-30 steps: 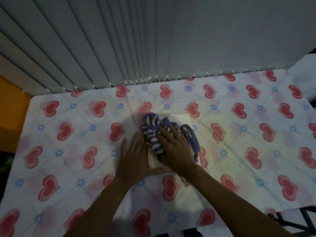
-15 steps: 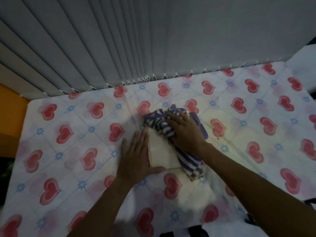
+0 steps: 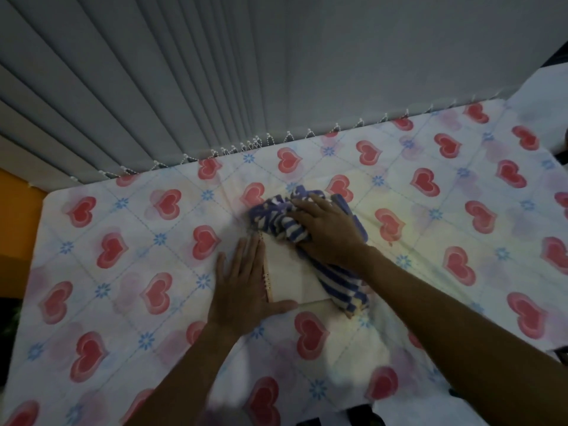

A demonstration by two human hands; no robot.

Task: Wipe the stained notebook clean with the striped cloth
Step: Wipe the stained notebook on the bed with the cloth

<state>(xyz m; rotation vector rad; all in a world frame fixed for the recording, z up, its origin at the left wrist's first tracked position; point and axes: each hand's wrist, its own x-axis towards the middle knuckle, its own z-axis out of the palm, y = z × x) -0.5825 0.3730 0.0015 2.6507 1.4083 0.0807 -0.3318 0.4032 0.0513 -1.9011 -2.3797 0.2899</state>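
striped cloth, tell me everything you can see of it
The striped cloth is a soft, towel-like fabric in blue-purple and white stripes, bunched up, not folded. It lies over the far end and right side of the notebook, one end trailing toward the near right corner and onto the heart-print sheet. The right hand presses down on it; the left hand does not touch it.

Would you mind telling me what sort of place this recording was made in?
Probably a room in a home, though little shows. A table under a heart-print tablecloth stands against vertical blinds with a beaded bottom chain. On it, a spiral notebook is being wiped with a striped cloth.
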